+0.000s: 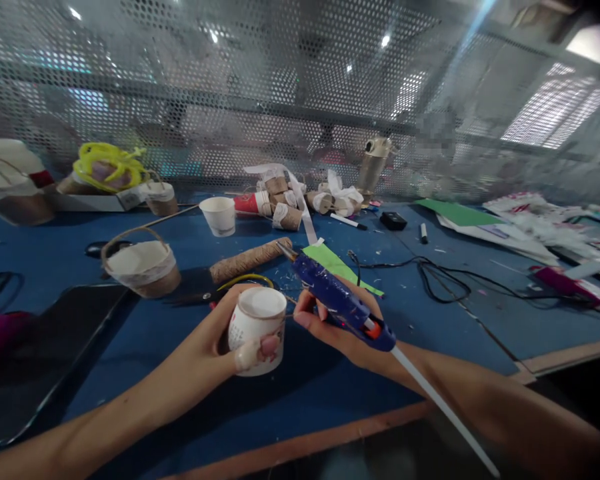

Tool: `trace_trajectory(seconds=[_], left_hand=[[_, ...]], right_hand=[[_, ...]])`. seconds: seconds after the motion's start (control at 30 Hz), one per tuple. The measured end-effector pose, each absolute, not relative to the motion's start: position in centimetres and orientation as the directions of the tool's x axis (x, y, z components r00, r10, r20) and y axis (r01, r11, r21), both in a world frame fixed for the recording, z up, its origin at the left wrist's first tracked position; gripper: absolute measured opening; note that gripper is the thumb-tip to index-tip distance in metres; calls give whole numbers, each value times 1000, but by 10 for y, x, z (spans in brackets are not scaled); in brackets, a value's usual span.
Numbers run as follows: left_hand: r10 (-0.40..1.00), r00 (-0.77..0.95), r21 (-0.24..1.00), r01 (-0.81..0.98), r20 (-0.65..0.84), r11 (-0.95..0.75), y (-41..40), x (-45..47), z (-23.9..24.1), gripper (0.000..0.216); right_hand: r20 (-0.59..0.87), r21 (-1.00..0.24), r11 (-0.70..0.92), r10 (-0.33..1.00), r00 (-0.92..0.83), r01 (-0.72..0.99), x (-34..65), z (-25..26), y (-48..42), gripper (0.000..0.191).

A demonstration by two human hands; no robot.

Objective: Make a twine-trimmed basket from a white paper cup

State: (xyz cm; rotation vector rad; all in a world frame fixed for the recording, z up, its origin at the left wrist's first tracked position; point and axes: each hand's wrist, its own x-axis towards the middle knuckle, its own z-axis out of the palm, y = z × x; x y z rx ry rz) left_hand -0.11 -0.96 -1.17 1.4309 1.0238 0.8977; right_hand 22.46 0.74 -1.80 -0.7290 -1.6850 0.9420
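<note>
My left hand (pixel 219 347) is wrapped round a small white paper cup (pixel 258 333) with printing on its side, its mouth facing up. The thumb, which has a pale wrap on it, presses on the cup's front. In my right hand (pixel 337 340) is a blue hot glue gun (pixel 335 293), its nozzle pointing up and left above the table. A long white glue stick (pixel 443 407) sticks out of its back end. The right thumb and finger also pinch a thin brown twine (pixel 291 315) that runs to the cup near its rim.
Behind the cup lie a roll of brown twine (pixel 250 260) and black scissors (pixel 193 297). A small handled basket (pixel 147 270) stands left, near a white paper cup (pixel 219 217). Black cord (pixel 445 287) crosses the right side. A perforated metal screen (pixel 280 87) rises behind the blue table.
</note>
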Motion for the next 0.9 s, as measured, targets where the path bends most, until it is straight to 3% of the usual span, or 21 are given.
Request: trace_trajectory(seconds=[0.2,0.37,0.5,0.73,0.9], left_hand=[[952,297,991,84,79,-109,-13,0,-9,46],[937,341,992,71,75,-105,-10,-3,-11,47],[915,389,986,75,107,-148,-7,-7,-14,42],[899,430,990,136,-81,24,-3,-8,-17,54],[872,481,995,74,-89,61,-4,-8,-15,56]], right_hand=[[504,-861,496,798,-330,-112,226,-18,10,32],[505,-855,507,770,-390,-105,230,-19,11,30],[524,-847,519,780,-343,-115,229,-20,9,28],[443,-891,451,847,-295,-44,230,-14,0,27],[367,-925,379,881,-299,-20,229,-6,-4,31]])
